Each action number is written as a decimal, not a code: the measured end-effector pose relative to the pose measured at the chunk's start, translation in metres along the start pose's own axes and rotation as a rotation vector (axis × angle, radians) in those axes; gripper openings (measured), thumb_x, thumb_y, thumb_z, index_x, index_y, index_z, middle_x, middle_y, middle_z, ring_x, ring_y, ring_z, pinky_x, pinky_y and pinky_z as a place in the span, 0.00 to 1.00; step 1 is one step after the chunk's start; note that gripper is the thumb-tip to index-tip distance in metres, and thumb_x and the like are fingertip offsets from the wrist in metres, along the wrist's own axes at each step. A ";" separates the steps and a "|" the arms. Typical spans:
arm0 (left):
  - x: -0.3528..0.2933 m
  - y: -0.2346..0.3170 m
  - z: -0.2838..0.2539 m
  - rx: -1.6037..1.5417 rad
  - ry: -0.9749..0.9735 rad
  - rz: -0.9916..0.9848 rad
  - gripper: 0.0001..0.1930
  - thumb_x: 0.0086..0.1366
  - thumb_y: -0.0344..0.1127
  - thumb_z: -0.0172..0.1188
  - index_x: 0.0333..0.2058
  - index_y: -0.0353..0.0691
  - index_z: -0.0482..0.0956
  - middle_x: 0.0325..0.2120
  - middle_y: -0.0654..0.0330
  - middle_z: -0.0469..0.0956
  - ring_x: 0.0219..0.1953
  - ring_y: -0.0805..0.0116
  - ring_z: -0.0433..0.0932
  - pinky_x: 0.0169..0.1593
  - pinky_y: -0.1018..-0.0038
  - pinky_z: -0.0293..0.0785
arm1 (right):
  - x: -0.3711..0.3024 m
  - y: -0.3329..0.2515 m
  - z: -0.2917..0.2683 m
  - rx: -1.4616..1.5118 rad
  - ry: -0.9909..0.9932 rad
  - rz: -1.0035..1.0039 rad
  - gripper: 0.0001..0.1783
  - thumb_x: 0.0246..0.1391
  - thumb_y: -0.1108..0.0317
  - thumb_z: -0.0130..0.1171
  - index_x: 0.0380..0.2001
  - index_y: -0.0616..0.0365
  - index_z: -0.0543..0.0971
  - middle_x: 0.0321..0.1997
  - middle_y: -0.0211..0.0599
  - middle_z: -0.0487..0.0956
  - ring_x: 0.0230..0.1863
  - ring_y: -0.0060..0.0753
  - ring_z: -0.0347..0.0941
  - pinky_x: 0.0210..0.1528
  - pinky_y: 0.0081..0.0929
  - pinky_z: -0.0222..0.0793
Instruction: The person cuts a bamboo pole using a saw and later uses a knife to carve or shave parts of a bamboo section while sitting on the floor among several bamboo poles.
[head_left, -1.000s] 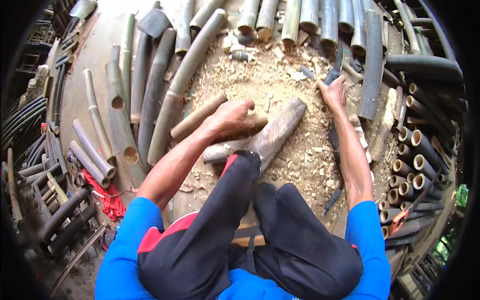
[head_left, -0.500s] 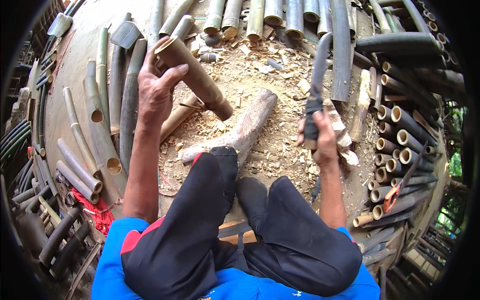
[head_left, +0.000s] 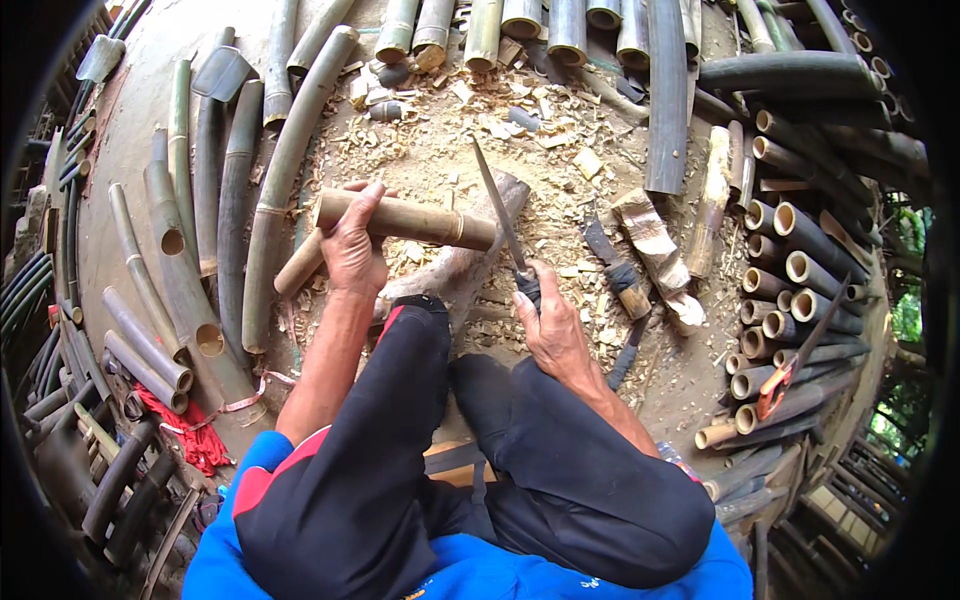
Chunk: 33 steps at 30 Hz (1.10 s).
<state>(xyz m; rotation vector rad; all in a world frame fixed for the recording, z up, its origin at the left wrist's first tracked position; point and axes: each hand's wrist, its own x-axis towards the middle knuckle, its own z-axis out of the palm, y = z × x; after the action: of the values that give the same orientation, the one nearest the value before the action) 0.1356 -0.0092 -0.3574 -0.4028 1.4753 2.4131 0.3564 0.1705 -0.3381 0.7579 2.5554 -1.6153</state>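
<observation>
My left hand point(head_left: 358, 245) is wrapped round a short brown bamboo tube point(head_left: 425, 220), which lies nearly level. Its right end is at the pale wooden block point(head_left: 445, 268) on the ground; whether they touch I cannot tell. My right hand point(head_left: 553, 325) grips the dark-wrapped handle of a narrow knife point(head_left: 497, 205). That blade points up and left, close by the tube's right end. On the chips to the right rests a broader knife point(head_left: 615, 268) with a dark-wrapped handle. Another dark-wrapped handle point(head_left: 625, 362) lies just below it.
Wood chips point(head_left: 480, 115) cover the ground ahead. A long bamboo pole point(head_left: 290, 170) lies left of my left hand. A split wood chunk point(head_left: 655, 250) lies to the right. Stacked bamboo tubes point(head_left: 800, 270) fill the right side, with an orange-handled saw point(head_left: 775, 390) on them.
The broader knife has left my right hand and lies on the ground; that hand now holds the narrow knife, further left. My left hand has lowered the bamboo tube and turned it level.
</observation>
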 end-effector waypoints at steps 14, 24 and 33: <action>-0.012 0.012 -0.021 0.147 -0.221 -0.059 0.18 0.63 0.34 0.72 0.50 0.42 0.78 0.45 0.56 0.84 0.48 0.64 0.85 0.47 0.65 0.87 | 0.010 -0.012 -0.009 -0.193 0.060 -0.175 0.26 0.71 0.60 0.57 0.61 0.68 0.66 0.37 0.65 0.81 0.29 0.62 0.83 0.28 0.52 0.77; -0.019 0.009 -0.030 0.143 -0.033 -0.022 0.22 0.62 0.36 0.73 0.53 0.43 0.80 0.43 0.61 0.84 0.46 0.67 0.84 0.42 0.63 0.88 | 0.022 0.003 0.004 -0.341 -0.007 -0.092 0.19 0.71 0.59 0.57 0.49 0.63 0.67 0.31 0.63 0.81 0.26 0.67 0.80 0.25 0.55 0.75; -0.015 0.008 -0.013 0.219 -0.099 0.050 0.17 0.61 0.36 0.74 0.47 0.42 0.82 0.42 0.61 0.85 0.43 0.70 0.84 0.43 0.69 0.82 | 0.033 0.029 0.020 -0.525 0.090 -0.132 0.18 0.71 0.60 0.58 0.51 0.62 0.68 0.39 0.61 0.82 0.25 0.55 0.82 0.29 0.49 0.79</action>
<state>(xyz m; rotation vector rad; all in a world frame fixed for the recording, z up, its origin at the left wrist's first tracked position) 0.1472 -0.0255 -0.3506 -0.1974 1.6993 2.2407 0.3344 0.1762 -0.3805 0.6270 2.9436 -0.8663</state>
